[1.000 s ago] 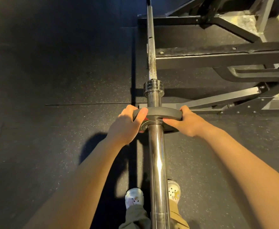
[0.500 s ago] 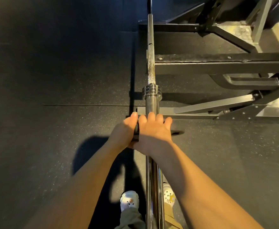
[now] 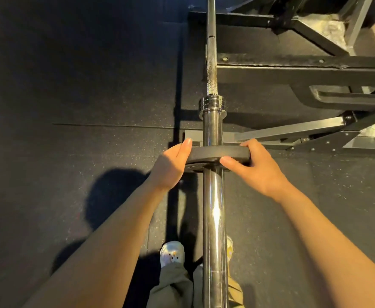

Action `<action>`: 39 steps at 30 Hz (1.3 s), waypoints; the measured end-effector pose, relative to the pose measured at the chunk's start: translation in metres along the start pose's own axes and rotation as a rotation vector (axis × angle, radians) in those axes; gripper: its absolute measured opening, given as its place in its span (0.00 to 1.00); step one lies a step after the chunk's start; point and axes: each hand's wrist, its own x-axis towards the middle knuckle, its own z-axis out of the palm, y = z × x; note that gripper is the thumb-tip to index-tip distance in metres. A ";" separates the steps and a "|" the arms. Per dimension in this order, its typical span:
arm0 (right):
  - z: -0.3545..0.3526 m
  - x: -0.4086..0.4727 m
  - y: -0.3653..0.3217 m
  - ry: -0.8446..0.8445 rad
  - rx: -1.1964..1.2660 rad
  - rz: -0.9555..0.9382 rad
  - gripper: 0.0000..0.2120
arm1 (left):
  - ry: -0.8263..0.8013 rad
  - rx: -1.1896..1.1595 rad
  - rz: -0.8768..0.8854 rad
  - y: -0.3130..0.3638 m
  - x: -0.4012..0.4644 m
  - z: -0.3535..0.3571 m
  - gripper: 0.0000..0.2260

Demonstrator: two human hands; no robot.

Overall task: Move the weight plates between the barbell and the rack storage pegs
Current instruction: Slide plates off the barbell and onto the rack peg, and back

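Both hands, left hand (image 3: pixel 171 165) and right hand (image 3: pixel 256 165), grip the weight plate (image 3: pixel 217 153).

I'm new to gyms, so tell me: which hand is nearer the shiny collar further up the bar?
Neither clearly. The left hand holds the weight plate on its left rim, the right hand on its right rim, both level below the collar.
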 end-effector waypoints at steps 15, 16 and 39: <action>0.029 -0.030 -0.027 0.082 -0.593 -0.258 0.20 | 0.008 0.171 0.017 0.000 -0.038 0.009 0.24; 0.024 -0.030 -0.020 0.073 -0.538 -0.284 0.19 | 0.018 0.214 0.074 -0.005 -0.040 0.009 0.22; 0.018 -0.037 -0.033 -0.111 -0.710 -0.342 0.13 | 0.003 -0.052 -0.408 -0.024 -0.046 0.002 0.21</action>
